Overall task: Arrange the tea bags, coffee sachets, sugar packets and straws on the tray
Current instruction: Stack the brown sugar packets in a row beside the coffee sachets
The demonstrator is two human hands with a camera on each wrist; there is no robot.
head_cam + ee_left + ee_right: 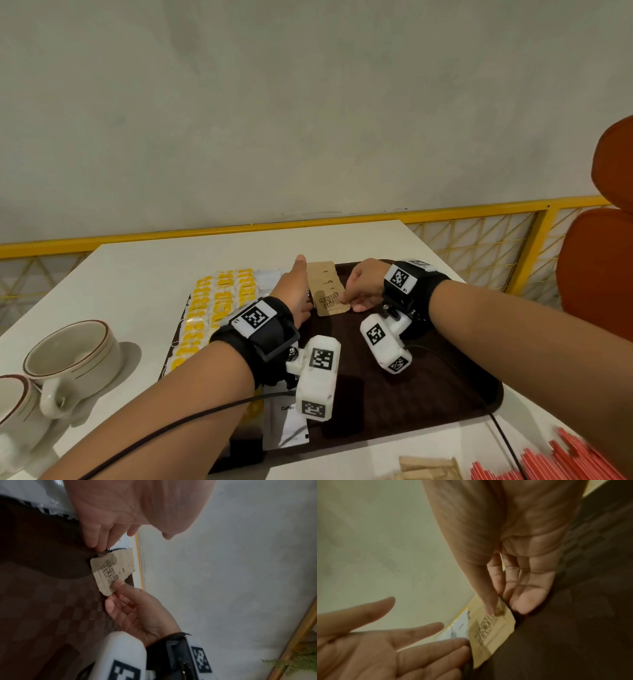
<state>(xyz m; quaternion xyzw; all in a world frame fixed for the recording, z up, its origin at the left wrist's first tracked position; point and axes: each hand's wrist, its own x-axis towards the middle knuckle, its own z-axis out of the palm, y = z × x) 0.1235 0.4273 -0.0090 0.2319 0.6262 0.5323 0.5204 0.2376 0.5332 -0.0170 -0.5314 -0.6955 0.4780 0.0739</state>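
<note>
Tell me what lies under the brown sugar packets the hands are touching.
The brown sugar packets lie on the dark brown tray, in an overlapping row running away from the person. The right hand holds the nearest one's corner; the left hand lies alongside. What the packets cover cannot be seen.

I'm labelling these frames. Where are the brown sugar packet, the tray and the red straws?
brown sugar packet (328,297), head view, printed middle.
tray (428,383), head view, bare dark surface.
red straws (561,460), head view, middle of pile.

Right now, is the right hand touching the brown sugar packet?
Touching. In the right wrist view, the right hand presses its thumb tip onto the sugar packet on the tray; the left wrist view agrees.
</note>
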